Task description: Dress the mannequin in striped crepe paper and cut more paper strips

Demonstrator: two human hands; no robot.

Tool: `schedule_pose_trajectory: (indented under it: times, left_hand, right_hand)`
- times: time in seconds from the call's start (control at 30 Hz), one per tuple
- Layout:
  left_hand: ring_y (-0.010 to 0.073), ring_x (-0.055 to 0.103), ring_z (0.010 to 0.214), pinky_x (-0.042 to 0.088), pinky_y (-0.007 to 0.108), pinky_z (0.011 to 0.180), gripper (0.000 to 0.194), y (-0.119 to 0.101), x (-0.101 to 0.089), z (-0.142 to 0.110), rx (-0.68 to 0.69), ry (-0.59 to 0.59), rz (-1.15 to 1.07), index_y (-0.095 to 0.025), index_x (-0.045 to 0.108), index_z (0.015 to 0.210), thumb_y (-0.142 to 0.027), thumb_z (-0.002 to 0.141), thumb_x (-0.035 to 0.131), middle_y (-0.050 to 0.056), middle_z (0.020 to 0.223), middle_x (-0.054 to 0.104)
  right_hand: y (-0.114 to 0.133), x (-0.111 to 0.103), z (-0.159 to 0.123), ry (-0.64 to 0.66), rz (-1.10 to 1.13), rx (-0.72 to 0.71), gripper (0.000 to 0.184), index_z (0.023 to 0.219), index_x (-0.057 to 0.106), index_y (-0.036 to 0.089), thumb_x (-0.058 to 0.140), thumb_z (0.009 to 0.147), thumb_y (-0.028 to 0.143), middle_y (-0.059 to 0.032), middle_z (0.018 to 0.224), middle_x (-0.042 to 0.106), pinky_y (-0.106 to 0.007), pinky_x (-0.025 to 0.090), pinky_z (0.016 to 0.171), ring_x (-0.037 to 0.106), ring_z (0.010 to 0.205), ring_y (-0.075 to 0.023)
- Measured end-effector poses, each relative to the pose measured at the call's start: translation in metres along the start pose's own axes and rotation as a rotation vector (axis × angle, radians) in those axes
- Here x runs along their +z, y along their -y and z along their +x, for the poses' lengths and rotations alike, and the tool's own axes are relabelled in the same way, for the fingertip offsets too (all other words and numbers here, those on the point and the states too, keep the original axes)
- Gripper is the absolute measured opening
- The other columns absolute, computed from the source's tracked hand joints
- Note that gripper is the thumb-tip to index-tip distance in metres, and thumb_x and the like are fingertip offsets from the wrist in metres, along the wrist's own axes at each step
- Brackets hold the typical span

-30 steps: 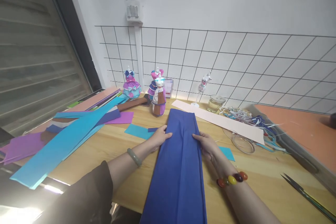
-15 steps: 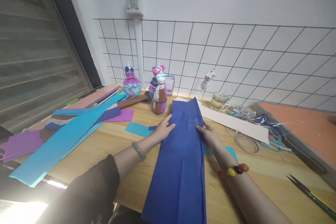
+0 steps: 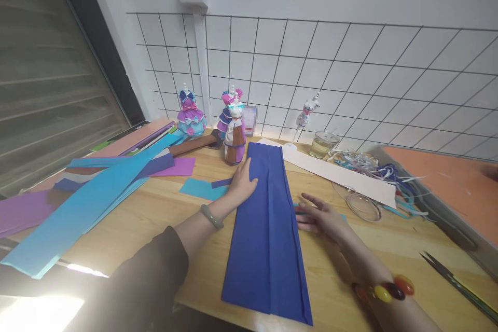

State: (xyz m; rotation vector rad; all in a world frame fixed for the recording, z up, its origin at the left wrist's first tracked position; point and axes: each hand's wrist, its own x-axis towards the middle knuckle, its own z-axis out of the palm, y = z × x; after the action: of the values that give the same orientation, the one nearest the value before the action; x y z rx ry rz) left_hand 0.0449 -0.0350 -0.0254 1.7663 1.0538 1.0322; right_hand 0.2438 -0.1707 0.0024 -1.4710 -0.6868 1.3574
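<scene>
A long dark blue crepe paper sheet (image 3: 266, 228) lies folded lengthwise on the wooden table (image 3: 175, 218), running from the front edge toward the wall. My left hand (image 3: 243, 185) rests flat on the sheet's upper left edge, fingers stretched out. My right hand (image 3: 322, 216) lies flat on the table at the sheet's right edge, fingers spread and holding nothing. A green bangle is on my left wrist and a coloured bead bracelet on my right.
Light blue and purple paper strips (image 3: 89, 197) cover the left side. Small dressed mannequin figures (image 3: 233, 132) stand near the wire grid wall. A white strip (image 3: 342, 176), a glass jar (image 3: 322, 143), ribbons (image 3: 373, 166), scissors (image 3: 455, 282) and an orange tray (image 3: 451, 181) are at the right.
The blue sheet, lifted at its far end half a second ago, now lies flat. My right hand has let go and slid back along its right edge. My left hand presses it flat.
</scene>
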Motion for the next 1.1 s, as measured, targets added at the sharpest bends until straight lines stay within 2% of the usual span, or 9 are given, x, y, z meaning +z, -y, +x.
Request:
schedule_pose_trajectory:
  times: [0.07,0.13,0.2,0.3,0.43,0.57,0.7,0.9,1.1]
  left_hand:
    - [0.0308,0.016,0.139,0.011,0.049,0.114,0.061,-0.012,0.000,-0.011,0.078,0.019,0.246,-0.017,0.042,0.132,-0.016,0.074,0.060,0.014,0.147,0.028]
    - [0.0311,0.015,0.139,0.012,0.049,0.114,0.050,-0.022,0.004,-0.023,0.178,0.100,0.357,-0.018,0.049,0.126,-0.019,0.078,0.058,0.013,0.147,0.029]
    - [0.0292,0.018,0.139,0.015,0.046,0.113,0.042,-0.029,0.011,-0.034,0.289,0.230,0.351,-0.020,0.052,0.123,-0.025,0.082,0.056,0.011,0.145,0.033]
    - [0.0264,0.021,0.138,0.017,0.043,0.113,0.041,-0.032,0.022,-0.045,0.417,0.453,0.295,-0.022,0.054,0.122,-0.037,0.084,0.055,0.010,0.143,0.039]
    - [0.0292,0.020,0.139,0.011,0.050,0.112,0.050,-0.026,0.032,-0.051,0.421,0.623,0.326,-0.023,0.053,0.125,-0.048,0.081,0.056,0.011,0.143,0.038]
    - [0.0287,0.018,0.139,0.003,0.049,0.112,0.052,-0.016,0.037,-0.051,0.403,0.641,0.339,-0.024,0.053,0.125,-0.049,0.080,0.058,0.010,0.145,0.036]
    - [0.0269,0.019,0.139,0.001,0.046,0.113,0.052,-0.012,0.040,-0.052,0.426,0.623,0.344,-0.025,0.052,0.127,-0.049,0.081,0.056,0.009,0.145,0.035]
    - [0.0251,0.018,0.140,0.000,0.043,0.113,0.052,-0.014,0.041,-0.052,0.386,0.644,0.360,-0.027,0.052,0.127,-0.049,0.080,0.057,0.006,0.146,0.033]
    - [0.0274,0.019,0.139,-0.001,0.045,0.113,0.051,-0.016,0.042,-0.050,0.353,0.639,0.307,-0.025,0.054,0.124,-0.046,0.078,0.060,0.008,0.145,0.035]
  right_hand:
    - [-0.007,-0.002,-0.016,0.023,-0.063,0.016,0.074,0.132,0.034,0.016,0.073,0.070,0.027,-0.0067,0.082,0.070,-0.032,0.058,0.061,0.069,0.065,-0.0183]
    - [-0.018,-0.002,-0.031,0.059,-0.111,0.027,0.077,0.133,0.031,0.017,0.072,0.070,0.033,-0.0050,0.082,0.068,-0.030,0.056,0.058,0.068,0.064,-0.0175]
    - [-0.031,0.001,-0.045,0.094,-0.143,0.032,0.080,0.134,0.028,0.017,0.071,0.070,0.038,-0.0016,0.078,0.066,-0.028,0.054,0.053,0.066,0.059,-0.0159]
    - [-0.048,0.007,-0.065,0.118,-0.205,0.006,0.083,0.135,0.025,0.016,0.068,0.070,0.044,0.0044,0.067,0.060,-0.027,0.050,0.048,0.061,0.051,-0.0142]
    - [-0.061,0.015,-0.084,0.071,-0.328,-0.075,0.078,0.132,0.031,0.012,0.065,0.070,0.044,0.0078,0.059,0.051,-0.026,0.045,0.048,0.054,0.050,-0.0126]
    - [-0.066,0.017,-0.089,0.007,-0.393,-0.151,0.067,0.126,0.042,0.012,0.063,0.071,0.043,0.0075,0.058,0.047,-0.025,0.040,0.050,0.049,0.052,-0.0113]
    - [-0.073,0.015,-0.095,-0.003,-0.417,-0.138,0.062,0.126,0.044,0.015,0.060,0.074,0.045,0.0085,0.055,0.044,-0.024,0.039,0.048,0.047,0.049,-0.0109]
    - [-0.085,0.016,-0.117,-0.044,-0.319,0.024,0.068,0.131,0.035,0.024,0.056,0.074,0.056,0.0095,0.057,0.048,-0.023,0.036,0.035,0.049,0.037,-0.0110]
    - [-0.089,0.016,-0.128,-0.098,-0.306,-0.009,0.075,0.132,0.034,0.018,0.058,0.072,0.058,0.0084,0.052,0.051,-0.023,0.038,0.034,0.051,0.037,-0.0120]
